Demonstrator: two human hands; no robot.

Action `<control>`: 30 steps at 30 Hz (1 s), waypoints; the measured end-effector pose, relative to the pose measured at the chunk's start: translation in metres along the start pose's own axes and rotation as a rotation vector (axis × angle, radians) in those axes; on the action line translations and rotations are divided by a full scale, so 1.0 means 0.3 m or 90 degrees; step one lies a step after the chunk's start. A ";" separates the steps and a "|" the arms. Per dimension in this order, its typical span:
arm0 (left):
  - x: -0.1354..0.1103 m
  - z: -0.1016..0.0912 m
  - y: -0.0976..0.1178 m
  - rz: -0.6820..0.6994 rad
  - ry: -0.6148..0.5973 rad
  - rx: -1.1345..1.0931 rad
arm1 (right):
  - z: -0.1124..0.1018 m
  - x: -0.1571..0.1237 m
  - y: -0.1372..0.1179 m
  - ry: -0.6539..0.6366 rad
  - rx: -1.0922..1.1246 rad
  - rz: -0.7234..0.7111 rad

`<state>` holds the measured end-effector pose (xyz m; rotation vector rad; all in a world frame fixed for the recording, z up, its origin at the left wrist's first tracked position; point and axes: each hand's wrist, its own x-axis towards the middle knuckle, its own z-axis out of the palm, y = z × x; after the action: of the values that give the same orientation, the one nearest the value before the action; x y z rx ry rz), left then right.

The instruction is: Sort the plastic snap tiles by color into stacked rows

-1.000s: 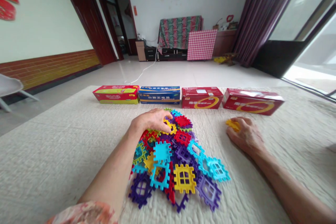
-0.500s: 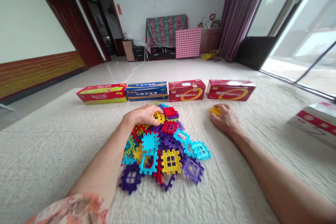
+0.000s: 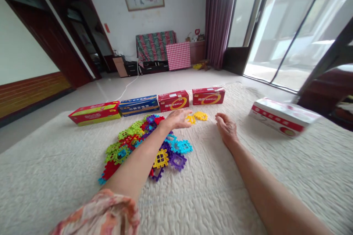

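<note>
My left hand (image 3: 179,119) pinches a yellow notched plastic building tile (image 3: 191,119) beyond the right side of the pile. Just right of it, another yellow piece (image 3: 201,116) lies on the quilted cover (image 3: 209,176). My right hand (image 3: 226,127) is to the right of that piece, fingers loosely curved and apart, with nothing visible in them. Under and around my left forearm spreads a heap of interlocking tiles in green, red, purple, blue and yellow. A yellow window tile (image 3: 161,158) and a light blue one (image 3: 184,146) lie near its right edge.
Behind the pile stand a red-and-green box (image 3: 95,113), a blue box (image 3: 138,105) and two red boxes, one in the middle (image 3: 173,100) and one farther right (image 3: 209,96). A white-and-red box (image 3: 284,116) sits at the right.
My left hand has moved right from the pile with a yellow tile. My right hand has let go of its yellow piece and drawn right. The view has turned right.
</note>
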<state>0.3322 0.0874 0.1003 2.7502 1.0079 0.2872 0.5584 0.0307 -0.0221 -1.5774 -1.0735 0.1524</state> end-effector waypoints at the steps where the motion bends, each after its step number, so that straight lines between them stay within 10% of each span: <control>1: 0.020 0.019 0.020 -0.002 0.008 -0.001 | 0.000 -0.003 -0.006 0.001 0.020 0.016; 8: -0.101 -0.015 0.002 -0.084 0.104 0.019 | 0.013 0.005 -0.040 -0.030 0.053 0.044; 18: -0.461 -0.058 0.035 -0.129 -0.145 0.077 | 0.024 0.009 -0.049 -0.051 0.053 0.044; 30: -0.484 0.026 0.019 -0.144 -0.149 0.227 | 0.026 0.009 -0.039 -0.059 0.052 0.033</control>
<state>0.2288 -0.0126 0.0779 2.8393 1.4003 -0.2682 0.5487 0.0371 -0.0136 -1.5377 -1.0845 0.3041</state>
